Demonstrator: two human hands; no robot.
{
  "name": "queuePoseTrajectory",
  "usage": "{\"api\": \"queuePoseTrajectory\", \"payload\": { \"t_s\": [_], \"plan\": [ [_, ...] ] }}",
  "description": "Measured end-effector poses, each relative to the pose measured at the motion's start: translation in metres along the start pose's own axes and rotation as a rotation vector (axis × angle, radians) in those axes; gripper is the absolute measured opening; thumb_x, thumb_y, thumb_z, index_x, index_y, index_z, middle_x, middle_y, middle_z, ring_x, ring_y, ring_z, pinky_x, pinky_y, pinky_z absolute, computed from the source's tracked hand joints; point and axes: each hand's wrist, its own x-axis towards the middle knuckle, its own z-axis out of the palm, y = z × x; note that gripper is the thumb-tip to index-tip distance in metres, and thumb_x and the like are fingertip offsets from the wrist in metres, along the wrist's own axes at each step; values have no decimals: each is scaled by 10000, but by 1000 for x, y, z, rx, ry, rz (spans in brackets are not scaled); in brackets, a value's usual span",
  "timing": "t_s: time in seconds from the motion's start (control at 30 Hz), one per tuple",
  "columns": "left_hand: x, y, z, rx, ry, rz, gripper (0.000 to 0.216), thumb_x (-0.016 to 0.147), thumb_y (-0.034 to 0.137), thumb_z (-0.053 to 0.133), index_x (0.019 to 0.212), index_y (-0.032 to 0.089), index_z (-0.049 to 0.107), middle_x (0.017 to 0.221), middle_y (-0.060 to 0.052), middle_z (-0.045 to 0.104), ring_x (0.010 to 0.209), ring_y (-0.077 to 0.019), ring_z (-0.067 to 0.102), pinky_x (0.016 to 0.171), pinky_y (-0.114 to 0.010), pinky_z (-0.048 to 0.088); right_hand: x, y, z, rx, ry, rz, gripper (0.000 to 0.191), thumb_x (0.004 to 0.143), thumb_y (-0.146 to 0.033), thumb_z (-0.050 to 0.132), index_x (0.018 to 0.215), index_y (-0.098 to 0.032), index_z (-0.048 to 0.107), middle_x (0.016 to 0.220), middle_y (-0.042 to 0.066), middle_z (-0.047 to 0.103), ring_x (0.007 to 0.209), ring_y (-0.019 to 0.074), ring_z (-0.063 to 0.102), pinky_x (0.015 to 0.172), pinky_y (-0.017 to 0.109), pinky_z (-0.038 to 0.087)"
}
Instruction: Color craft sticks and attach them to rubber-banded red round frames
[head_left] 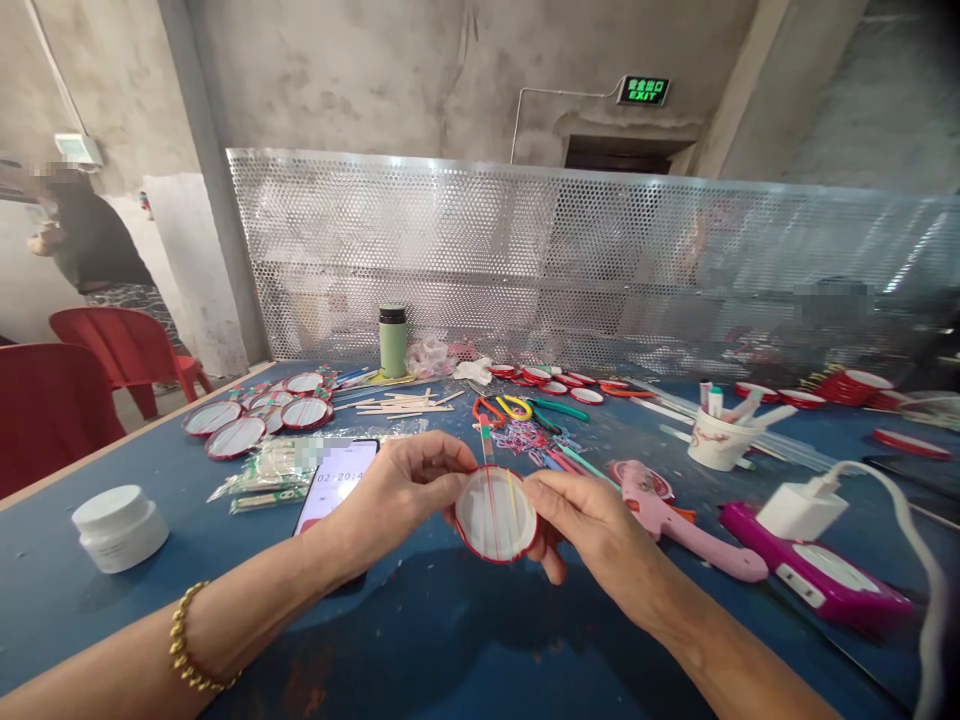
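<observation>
Both my hands hold one round red-rimmed white lid [495, 513] just above the blue table [465, 650]. My left hand [401, 490] grips its left edge with curled fingers. My right hand [592, 520] pinches its right edge. Thin rubber bands, red and yellow, run across the lid's face. A gold bead bracelet [187, 645] circles my left wrist. A phone [334, 480] with its screen lit lies just behind my left hand.
A pink glue gun [675, 520], a magenta device with a white charger [817, 570], a white jar [120, 527], more red-rimmed lids [255, 420], wooden sticks, scissors [517, 408], loose rubber bands, a paper cup [716, 440] and a green bottle [392, 340] lie about. Red chairs and a person stand at left.
</observation>
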Motion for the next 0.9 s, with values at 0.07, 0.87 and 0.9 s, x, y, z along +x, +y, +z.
{"api": "queuePoseTrajectory", "payload": {
  "t_s": [0.07, 0.87, 0.9],
  "plan": [
    [0, 0, 0, -2, 5, -4, 129, 837, 267, 673, 886, 156, 629, 756, 6, 642, 642, -98, 564, 616, -226, 479, 0, 0, 0, 3, -1, -2, 529, 931, -634, 513, 687, -168, 571, 599, 4, 618, 447, 96, 546, 474, 226, 405],
    [-3, 3, 0, 201, -52, -102, 344, 916, 466, 569, 814, 150, 658, 524, 31, 558, 473, -96, 515, 491, -217, 360, -1, -1, 1, -141, 17, -65, 524, 972, -606, 462, 682, -183, 571, 590, -6, 616, 431, 94, 545, 452, 219, 392],
    [-3, 2, 0, 220, -48, -101, 347, 916, 473, 571, 816, 152, 658, 497, 43, 536, 447, -87, 492, 477, -210, 339, -1, -1, 2, -148, 15, -64, 523, 972, -605, 462, 680, -185, 569, 583, -8, 614, 428, 94, 544, 451, 219, 392]
  ]
}}
